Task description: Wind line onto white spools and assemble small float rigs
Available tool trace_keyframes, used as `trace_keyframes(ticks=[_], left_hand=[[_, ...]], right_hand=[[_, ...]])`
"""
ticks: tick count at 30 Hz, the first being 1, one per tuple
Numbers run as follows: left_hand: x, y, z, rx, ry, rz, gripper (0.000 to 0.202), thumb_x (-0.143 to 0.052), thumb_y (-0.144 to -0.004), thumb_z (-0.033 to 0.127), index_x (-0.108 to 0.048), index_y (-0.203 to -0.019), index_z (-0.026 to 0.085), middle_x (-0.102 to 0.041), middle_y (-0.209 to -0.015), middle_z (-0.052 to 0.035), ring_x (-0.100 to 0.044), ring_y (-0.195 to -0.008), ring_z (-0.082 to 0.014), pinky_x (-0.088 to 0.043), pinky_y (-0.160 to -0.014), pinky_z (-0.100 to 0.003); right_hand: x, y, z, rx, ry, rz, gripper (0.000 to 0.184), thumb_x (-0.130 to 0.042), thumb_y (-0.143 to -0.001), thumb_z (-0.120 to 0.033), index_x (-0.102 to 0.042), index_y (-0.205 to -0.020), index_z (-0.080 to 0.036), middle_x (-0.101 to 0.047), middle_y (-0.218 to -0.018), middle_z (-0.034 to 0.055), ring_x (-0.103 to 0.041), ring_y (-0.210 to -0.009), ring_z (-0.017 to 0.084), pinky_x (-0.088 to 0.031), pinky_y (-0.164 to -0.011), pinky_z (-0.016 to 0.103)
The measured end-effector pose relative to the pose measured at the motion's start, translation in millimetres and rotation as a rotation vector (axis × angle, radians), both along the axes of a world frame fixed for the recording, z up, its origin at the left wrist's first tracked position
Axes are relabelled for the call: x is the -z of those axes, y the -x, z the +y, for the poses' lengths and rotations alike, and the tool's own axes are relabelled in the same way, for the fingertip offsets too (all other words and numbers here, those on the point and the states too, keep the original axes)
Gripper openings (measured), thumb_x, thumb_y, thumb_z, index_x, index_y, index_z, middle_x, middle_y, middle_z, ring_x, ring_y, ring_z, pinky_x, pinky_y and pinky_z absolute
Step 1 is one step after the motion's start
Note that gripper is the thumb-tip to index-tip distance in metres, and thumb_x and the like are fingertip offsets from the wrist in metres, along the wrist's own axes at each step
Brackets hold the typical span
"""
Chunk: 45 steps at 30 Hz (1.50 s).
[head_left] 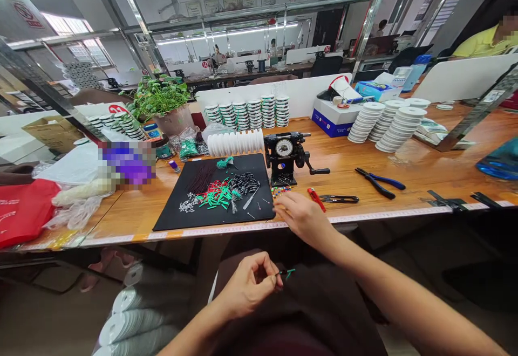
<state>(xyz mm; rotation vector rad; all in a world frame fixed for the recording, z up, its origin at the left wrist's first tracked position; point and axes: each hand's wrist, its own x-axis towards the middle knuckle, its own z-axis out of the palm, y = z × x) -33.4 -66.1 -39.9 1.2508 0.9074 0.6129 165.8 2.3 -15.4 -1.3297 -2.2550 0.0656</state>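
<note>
My left hand (249, 283) is held low over my lap, its fingers pinched on a small green and black piece (285, 273). My right hand (301, 217) reaches to the table's front edge beside the black mat (170, 213); its fingers are curled down, close to some small coloured beads (280, 190). What they hold is hidden. On the mat lie green pieces (214, 194), black tubes (245, 182), dark cords (201, 178) and small metal parts (186, 204).
A black hand-crank winder (285, 156) stands behind the mat. Red cutters (316, 198), scissors (339, 199) and blue-handled pliers (380, 182) lie to the right. White spool stacks (384, 121), a potted plant (162, 102), boxes and bags crowd the wooden table (424, 167). A person in yellow sits far right.
</note>
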Motion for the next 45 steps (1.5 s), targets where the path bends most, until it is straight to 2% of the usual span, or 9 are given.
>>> trace_keyframes(ticks=[6,10,12,17,23,28,31,37,45], left_hand=[[-0.2,-2,-4,-0.006,-0.013,-0.001,0.026,-0.071,-0.076,0.033,-0.051,-0.069,0.018,-0.065,-0.072,-0.0069,-0.056,-0.068,-0.0164,-0.046,-0.068,-0.03],[-2.3,-1,-4,0.003,-0.023,0.018,0.023,-0.069,-0.076,0.032,-0.052,-0.069,0.018,-0.065,-0.074,-0.0084,-0.057,-0.069,-0.0176,-0.047,-0.069,-0.032],[-3.0,0,-2,0.002,-0.032,0.015,0.023,-0.068,-0.076,0.033,-0.052,-0.07,0.018,-0.065,-0.075,-0.0087,-0.057,-0.07,-0.0181,-0.047,-0.069,-0.032],[-3.0,0,2,-0.003,-0.069,-0.012,0.023,-0.066,-0.077,0.034,-0.052,-0.07,0.018,-0.065,-0.076,-0.008,-0.057,-0.07,-0.0176,-0.047,-0.069,-0.031],[-6.3,-11,17,-0.041,-0.058,-0.055,0.023,-0.069,-0.075,0.033,-0.052,-0.069,0.018,-0.065,-0.075,-0.0052,-0.058,-0.067,-0.0151,-0.046,-0.066,-0.027],[-13.9,-33,39,-0.089,0.001,-0.084,0.025,-0.075,-0.068,0.032,-0.054,-0.067,0.018,-0.067,-0.072,-0.0042,-0.06,-0.066,-0.0146,-0.046,-0.063,-0.025],[-15.8,-46,49,-0.118,0.036,-0.114,0.024,-0.076,-0.068,0.032,-0.057,-0.067,0.017,-0.068,-0.073,-0.0043,-0.062,-0.069,-0.0148,-0.048,-0.063,-0.024],[-19.0,-67,59,-0.184,0.126,-0.229,0.024,-0.079,-0.065,0.025,-0.057,-0.066,0.017,-0.068,-0.071,-0.001,-0.06,-0.066,-0.0116,-0.049,-0.062,-0.021],[-31.3,-81,71,-0.243,0.265,-0.332,0.032,-0.086,-0.056,0.023,-0.056,-0.06,0.015,-0.069,-0.068,-0.0005,-0.063,-0.068,-0.0099,-0.049,-0.068,-0.02]], right_hand=[[-10.2,40,77,0.093,0.005,-0.223,0.02,-0.048,-0.096,0.0,-0.061,-0.105,-0.011,-0.067,-0.099,0.0124,-0.068,-0.083,0.023,-0.053,-0.067,0.029],[-7.6,51,91,0.145,0.003,-0.291,0.013,-0.052,-0.098,-0.004,-0.061,-0.105,-0.01,-0.067,-0.096,0.0072,-0.068,-0.082,0.02,-0.056,-0.071,0.031],[-8.6,47,90,0.134,-0.025,-0.291,0.014,-0.052,-0.096,-0.001,-0.062,-0.101,-0.01,-0.068,-0.097,0.009,-0.068,-0.085,0.02,-0.056,-0.074,0.031],[-9.7,22,65,0.034,-0.142,-0.212,0.02,-0.049,-0.096,0.0,-0.065,-0.097,-0.013,-0.071,-0.096,0.0112,-0.07,-0.087,0.021,-0.056,-0.077,0.028],[10.3,-16,1,-0.102,-0.378,-0.021,0.027,-0.046,-0.101,-0.006,-0.062,-0.122,-0.01,-0.068,-0.123,0.0179,-0.065,-0.115,0.024,-0.056,-0.098,0.035],[22.6,-39,-35,-0.122,-0.555,0.126,0.031,-0.05,-0.099,-0.004,-0.06,-0.127,-0.011,-0.071,-0.114,0.0183,-0.069,-0.106,0.026,-0.06,-0.088,0.036],[22.1,-42,-44,-0.108,-0.559,0.173,0.026,-0.054,-0.097,-0.005,-0.063,-0.12,-0.013,-0.072,-0.107,0.0163,-0.071,-0.099,0.024,-0.061,-0.084,0.034],[22.2,-30,-57,-0.009,-0.363,0.375,0.011,-0.057,-0.097,-0.008,-0.064,-0.097,-0.017,-0.063,-0.083,0.0069,-0.063,-0.074,0.018,-0.056,-0.066,0.029],[32.0,-17,-59,0.047,-0.413,0.316,0.014,-0.054,-0.098,-0.009,-0.06,-0.089,-0.017,-0.062,-0.077,0.0057,-0.06,-0.071,0.019,-0.054,-0.065,0.03]])
